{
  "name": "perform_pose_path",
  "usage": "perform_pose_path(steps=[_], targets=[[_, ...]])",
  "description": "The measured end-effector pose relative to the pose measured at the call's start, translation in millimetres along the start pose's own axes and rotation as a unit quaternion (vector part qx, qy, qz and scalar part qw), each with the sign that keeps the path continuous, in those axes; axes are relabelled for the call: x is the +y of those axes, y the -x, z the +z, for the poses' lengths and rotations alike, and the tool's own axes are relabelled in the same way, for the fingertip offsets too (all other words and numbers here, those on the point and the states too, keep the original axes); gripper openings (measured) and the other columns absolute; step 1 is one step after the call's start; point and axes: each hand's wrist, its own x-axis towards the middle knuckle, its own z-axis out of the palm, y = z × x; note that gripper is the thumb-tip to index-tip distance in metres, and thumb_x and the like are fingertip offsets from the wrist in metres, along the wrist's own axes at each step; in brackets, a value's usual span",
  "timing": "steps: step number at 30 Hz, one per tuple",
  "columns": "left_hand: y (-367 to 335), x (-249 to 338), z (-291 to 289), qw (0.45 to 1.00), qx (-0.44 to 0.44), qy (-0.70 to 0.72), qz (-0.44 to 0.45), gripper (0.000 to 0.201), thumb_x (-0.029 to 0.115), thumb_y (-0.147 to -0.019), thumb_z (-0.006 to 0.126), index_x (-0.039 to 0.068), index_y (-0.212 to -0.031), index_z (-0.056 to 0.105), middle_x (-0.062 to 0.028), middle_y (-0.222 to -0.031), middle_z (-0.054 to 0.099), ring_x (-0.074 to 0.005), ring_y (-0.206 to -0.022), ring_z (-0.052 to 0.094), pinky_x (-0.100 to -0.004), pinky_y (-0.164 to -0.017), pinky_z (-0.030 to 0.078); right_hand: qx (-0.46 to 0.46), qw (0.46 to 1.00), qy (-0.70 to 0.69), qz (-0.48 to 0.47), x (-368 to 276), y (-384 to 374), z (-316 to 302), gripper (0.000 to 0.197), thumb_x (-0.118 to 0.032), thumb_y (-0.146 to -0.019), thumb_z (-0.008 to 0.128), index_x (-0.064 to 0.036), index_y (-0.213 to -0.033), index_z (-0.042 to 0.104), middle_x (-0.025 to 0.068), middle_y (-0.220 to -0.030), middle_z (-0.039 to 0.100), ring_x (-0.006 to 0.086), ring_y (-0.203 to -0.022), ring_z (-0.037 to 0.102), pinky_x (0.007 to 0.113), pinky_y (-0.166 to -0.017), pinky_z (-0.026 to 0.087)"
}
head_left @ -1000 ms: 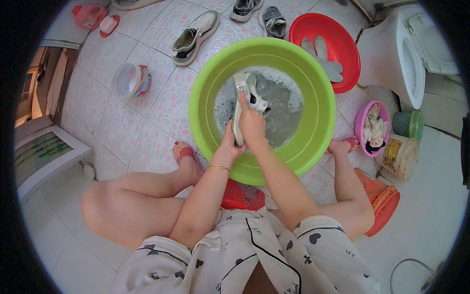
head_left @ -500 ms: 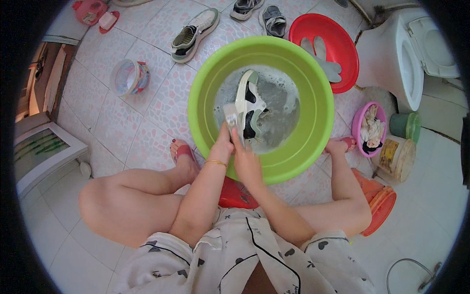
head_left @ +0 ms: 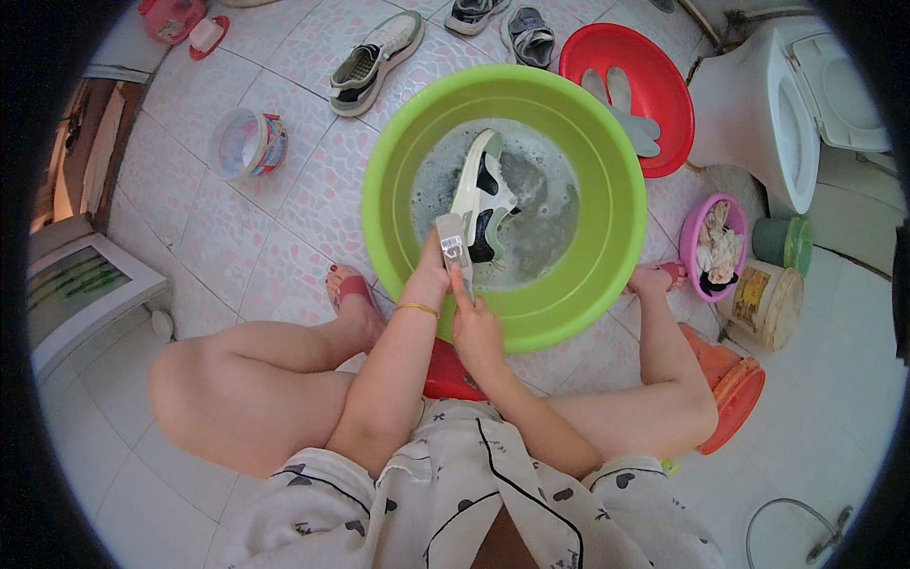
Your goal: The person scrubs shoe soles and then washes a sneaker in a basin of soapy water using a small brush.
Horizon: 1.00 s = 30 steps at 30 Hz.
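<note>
A white sneaker (head_left: 471, 194) with black and grey-green patches is tilted on its side over soapy grey water in a large green basin (head_left: 379, 180). My left hand (head_left: 432, 269) is at the sneaker's near end and appears to grip it, though its fingers are mostly hidden. My right hand (head_left: 479, 334) is closed around the handle of a pale grey scrubbing brush (head_left: 453, 239) with a label on its back. The brush lies against the near part of the sneaker, and its bristles are out of sight.
Past the basin lie another white sneaker (head_left: 375, 63) and grey shoes (head_left: 528, 38). Grey insoles (head_left: 633, 125) rest in a red basin (head_left: 675, 95). A small tub (head_left: 248, 144) stands left; a pink basin of cloths (head_left: 692, 237), buckets (head_left: 764, 302) and a toilet (head_left: 758, 114) are right.
The brush, blurred by motion earlier, now shows sharply and sits slightly lower, still against the sneaker. My right hand has moved little; my left hand stays at the sneaker's near end.
</note>
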Motion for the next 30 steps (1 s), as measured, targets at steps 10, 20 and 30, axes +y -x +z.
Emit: perform_pose_path(steps=[10, 20, 30], targets=[[2.8, 6.7, 16.3, 0.993, -0.052, 0.036, -0.095, 0.034, 0.052, -0.078, 0.049, 0.020, -0.081, 0.060, 0.0024, -0.070, 0.056, -0.0164, -0.062, 0.053, -0.0335, -0.056, 0.047, 0.010, 0.998, 0.057, 0.000, 25.5, -118.8, -8.8, 0.062, -0.009, -0.078, 0.048, -0.0212, -0.135, 0.028, 0.0196, -0.068, 0.055, 0.0369, -0.060, 0.057, 0.047, -0.053, 0.046], [-13.5, 6.7, 1.0, 0.998, -0.043, 0.021, -0.050, 0.048, 0.055, -0.082, 0.042, 0.012, -0.095, 0.059, -0.0107, -0.089, 0.057, -0.0305, -0.078, 0.055, -0.0534, -0.071, 0.045, -0.029, 0.999, 0.009, -0.018, 14.0, -2.2, -7.5, 0.064, -0.005, -0.078, 0.048, -0.0246, -0.136, 0.027, 0.0209, -0.071, 0.053, 0.0370, -0.054, 0.054, 0.047, -0.050, 0.043], [-14.6, 12.8, 0.5, 0.986, -0.137, 0.008, -0.091, 0.039, 0.054, -0.076, 0.052, 0.017, -0.083, 0.061, -0.0008, -0.082, 0.062, -0.0196, -0.075, 0.059, -0.0382, -0.063, 0.048, -0.002, 1.000, 0.018, -0.021, 16.2, -104.8, -10.2, 0.058, -0.008, -0.077, 0.048, -0.0203, -0.133, 0.035, 0.0215, -0.062, 0.054, 0.0347, -0.056, 0.056, 0.046, -0.051, 0.044]])
